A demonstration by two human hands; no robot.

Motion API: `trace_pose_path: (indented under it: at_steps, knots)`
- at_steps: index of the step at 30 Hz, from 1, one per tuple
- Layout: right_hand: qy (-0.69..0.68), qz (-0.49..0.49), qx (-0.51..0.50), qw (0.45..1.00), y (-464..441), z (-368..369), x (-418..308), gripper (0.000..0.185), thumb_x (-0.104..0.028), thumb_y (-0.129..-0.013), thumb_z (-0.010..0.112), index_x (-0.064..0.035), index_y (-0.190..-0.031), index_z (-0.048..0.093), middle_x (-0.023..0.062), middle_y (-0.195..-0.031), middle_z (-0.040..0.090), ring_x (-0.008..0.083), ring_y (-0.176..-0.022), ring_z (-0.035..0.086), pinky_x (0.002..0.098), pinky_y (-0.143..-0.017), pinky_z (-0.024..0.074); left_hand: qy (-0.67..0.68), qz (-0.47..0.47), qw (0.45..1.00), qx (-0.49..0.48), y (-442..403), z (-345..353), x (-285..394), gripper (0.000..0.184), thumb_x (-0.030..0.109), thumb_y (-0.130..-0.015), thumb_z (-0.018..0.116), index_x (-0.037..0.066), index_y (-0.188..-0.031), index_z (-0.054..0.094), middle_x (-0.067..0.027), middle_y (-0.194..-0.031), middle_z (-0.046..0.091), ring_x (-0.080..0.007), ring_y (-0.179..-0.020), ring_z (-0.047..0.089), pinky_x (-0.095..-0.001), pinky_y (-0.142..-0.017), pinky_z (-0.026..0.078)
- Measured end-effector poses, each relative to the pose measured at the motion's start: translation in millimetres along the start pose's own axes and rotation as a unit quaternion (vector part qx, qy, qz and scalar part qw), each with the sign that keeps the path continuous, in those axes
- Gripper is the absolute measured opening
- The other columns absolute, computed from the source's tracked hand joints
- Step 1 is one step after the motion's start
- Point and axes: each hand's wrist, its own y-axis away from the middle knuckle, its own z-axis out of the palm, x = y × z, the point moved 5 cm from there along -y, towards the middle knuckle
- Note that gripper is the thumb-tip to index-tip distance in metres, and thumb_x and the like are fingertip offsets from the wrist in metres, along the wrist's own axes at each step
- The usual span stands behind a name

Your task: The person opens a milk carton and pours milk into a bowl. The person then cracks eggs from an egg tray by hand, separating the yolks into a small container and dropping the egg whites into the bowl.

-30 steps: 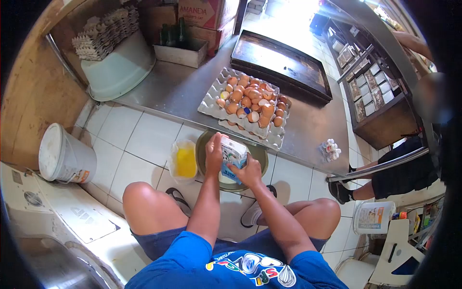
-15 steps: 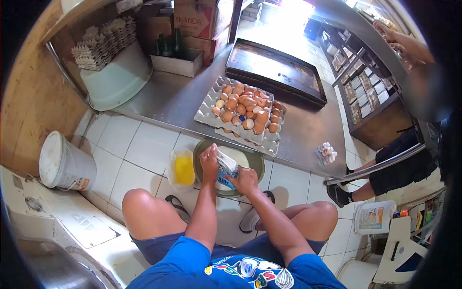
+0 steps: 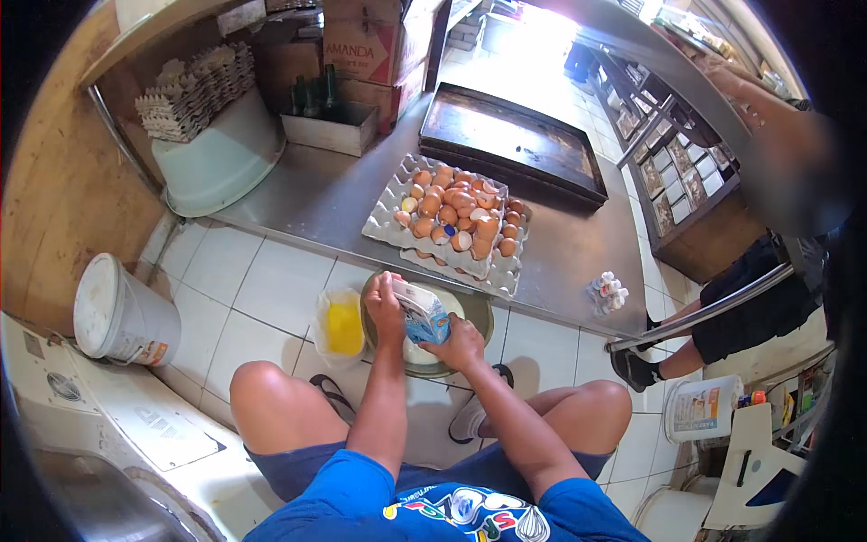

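Carton [image 3: 423, 316] gripped in fingers of left hand [image 3: 386, 303] and right hand [image 3: 460, 344], basin [image 3: 485, 323] beneath, egg tray [image 3: 384, 222] near table's [image 3: 307, 199] front edge, pans [image 3: 506, 143] behind.

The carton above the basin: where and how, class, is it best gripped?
Probably by opposite side walls, the left hand coming from the left and the right hand from the right: the carton is boxy, flat-faced and tilted, so two hands should steady it.

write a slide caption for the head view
Left hand and right hand hold a carton over a bowl, with a tub of yellow contents beside it and brown eggshells on trays beyond.
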Motion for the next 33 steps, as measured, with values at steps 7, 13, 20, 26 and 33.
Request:
trace_pose_path:
  at_steps: [7, 13, 20, 26, 33]
  knots:
    - [0.004, -0.017, 0.043, 0.999, 4, 11, 6, 0.064, -0.054, -0.061, 0.08, -0.0043, -0.098, 0.062, 0.0142, -0.084, 0.065, 0.033, -0.075, 0.064, 0.0401, -0.067, 0.0526, 0.05, -0.053, 0.997, -0.007, 2, -1, 1, 0.044, 0.034, -0.098, 0.045, 0.003, -0.076, 0.066, -0.0024, -0.069, 0.06, -0.0123, -0.064, 0.051, -0.0248, -0.064, 0.041]
    - [-0.007, -0.024, 0.037, 0.999, 3, 18, 8, 0.065, -0.053, -0.063, 0.079, -0.0039, -0.102, 0.064, 0.0132, -0.082, 0.067, 0.0333, -0.071, 0.065, 0.0402, -0.066, 0.0526, 0.062, -0.11, 0.992, 0.019, 3, 1, 1, 0.054, 0.04, -0.101, 0.034, 0.005, -0.075, 0.066, -0.0065, -0.068, 0.061, -0.0183, -0.063, 0.054, -0.0275, -0.065, 0.043]
    - [0.017, -0.059, 0.014, 0.998, 3, 23, 12, 0.062, -0.055, -0.064, 0.079, -0.0008, -0.092, 0.067, 0.0135, -0.076, 0.069, 0.0348, -0.067, 0.064, 0.0413, -0.064, 0.0506, -0.1, -0.097, 0.99, 0.008, 0, -10, -19, 0.056, 0.044, -0.102, 0.035, 0.004, -0.078, 0.066, -0.0051, -0.068, 0.06, -0.0164, -0.062, 0.052, -0.0282, -0.063, 0.043]
    - [-0.067, -0.037, 0.016, 0.997, 0, 7, 13, 0.06, -0.056, -0.069, 0.076, -0.0021, -0.094, 0.067, 0.014, -0.076, 0.069, 0.0337, -0.066, 0.064, 0.0404, -0.062, 0.0504, -0.063, -0.013, 0.998, 0.004, 4, 15, 17, 0.053, 0.04, -0.102, 0.041, 0.004, -0.069, 0.062, -0.0018, -0.063, 0.054, -0.0116, -0.057, 0.045, -0.0273, -0.056, 0.038]
    - [-0.21, -0.026, -0.009, 0.977, -10, -17, 5, 0.061, -0.055, -0.066, 0.079, 0.0001, -0.089, 0.067, 0.0147, -0.07, 0.067, 0.0321, -0.061, 0.063, 0.0358, -0.06, 0.0498, -0.056, -0.04, 0.994, -0.08, 16, 17, 4, 0.051, 0.04, -0.101, 0.044, 0.003, -0.071, 0.06, -0.0026, -0.061, 0.053, -0.0122, -0.058, 0.045, -0.0292, -0.055, 0.038]
